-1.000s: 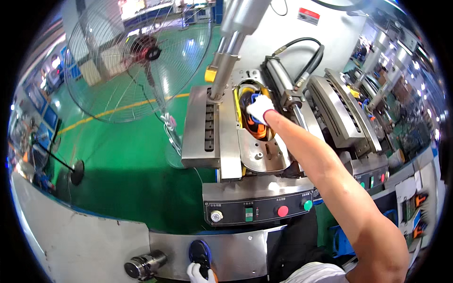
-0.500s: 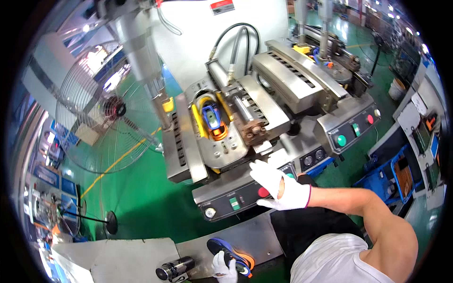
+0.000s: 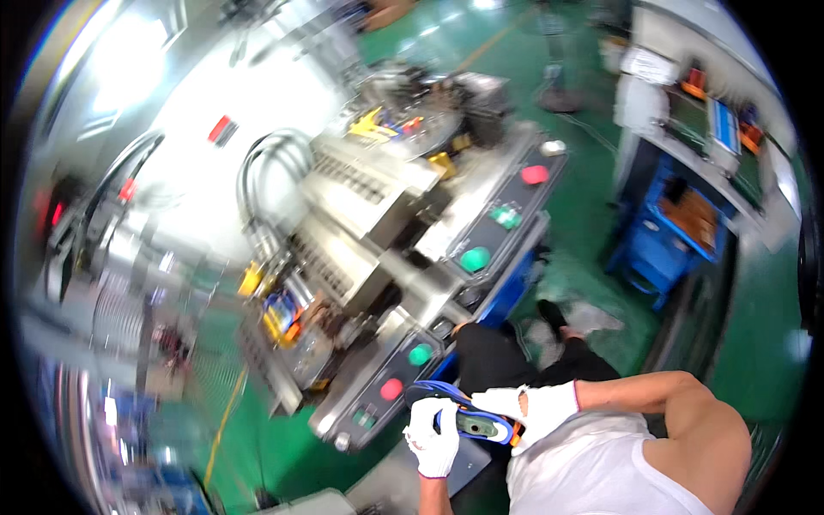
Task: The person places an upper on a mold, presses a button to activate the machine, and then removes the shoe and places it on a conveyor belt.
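A dark sports shoe (image 3: 477, 424) with blue edging and orange parts is in front of my body, a greyish-green block showing in its opening. My left hand (image 3: 432, 436), in a white glove with the fingertips curled, grips the shoe at its left end. From the right, my right hand (image 3: 537, 414), also gloved in white, closes on the shoe's upper edge and right end; some of its fingers are hidden. Just beyond the shoe is the machine's control panel (image 3: 382, 386) with red and green buttons.
A metal press station (image 3: 318, 343) with blue, yellow and orange parts stands to the left. Farther away is a second station (image 3: 403, 129) with its own button panel. A grey bench surface (image 3: 421, 481) lies below my left hand. At right stands a blue cart (image 3: 661, 240).
My view has swung to the right. My left hand has lifted the shoe from the bench, and my right hand has left the control panel and taken hold of the shoe too.
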